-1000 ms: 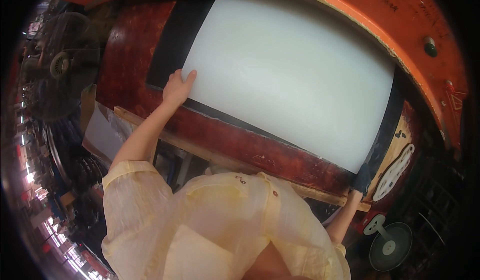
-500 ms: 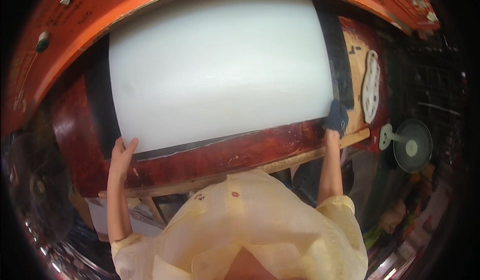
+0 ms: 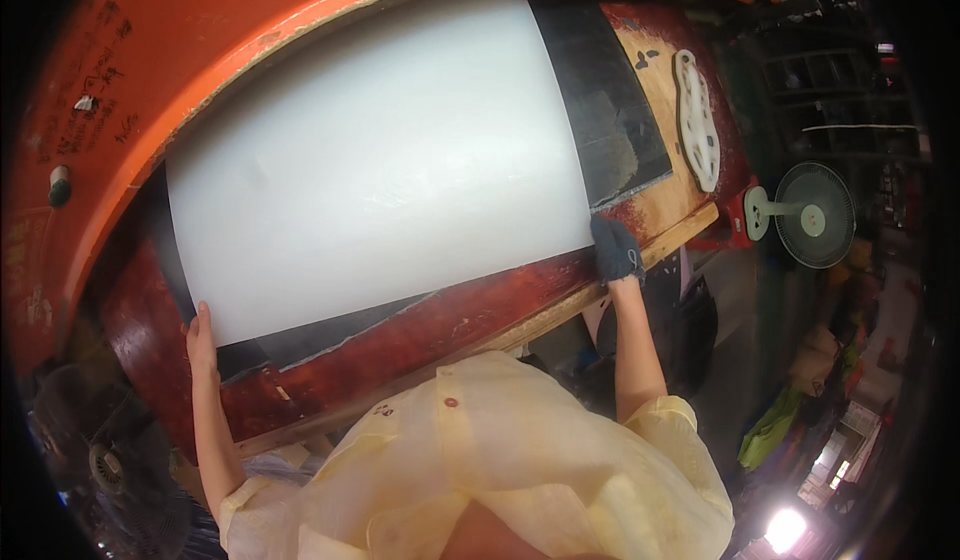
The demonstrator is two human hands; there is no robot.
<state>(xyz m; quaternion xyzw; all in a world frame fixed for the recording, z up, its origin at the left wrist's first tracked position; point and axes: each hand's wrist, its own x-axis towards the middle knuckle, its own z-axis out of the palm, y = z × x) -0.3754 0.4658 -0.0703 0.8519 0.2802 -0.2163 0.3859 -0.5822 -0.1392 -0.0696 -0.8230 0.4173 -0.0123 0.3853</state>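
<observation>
A large, smooth white sheet (image 3: 380,180) lies over a black mat (image 3: 610,90) on a dark red table (image 3: 130,310). At its near left corner my bare left hand (image 3: 201,342) grips the edge, one digit pointing up along the side and the other fingers mostly hidden. My right hand (image 3: 617,248), in a dark grey glove, is closed at the near right corner of the sheet. The glove hides how its fingertips sit. Black mat shows along the right side, along the near edge and as a narrow strip at the left.
An orange machine beam (image 3: 200,50) arches over the table's far side. On the right lies an elongated white piece with holes (image 3: 697,120), on a bare wooden part (image 3: 655,65). Beyond the table's right end stands a fan (image 3: 815,215). A wooden rail (image 3: 540,322) edges the near side.
The sheet has slid left over the mat, with both hands moving along with it. More mat shows at the right and less at the left. The whole view has also turned.
</observation>
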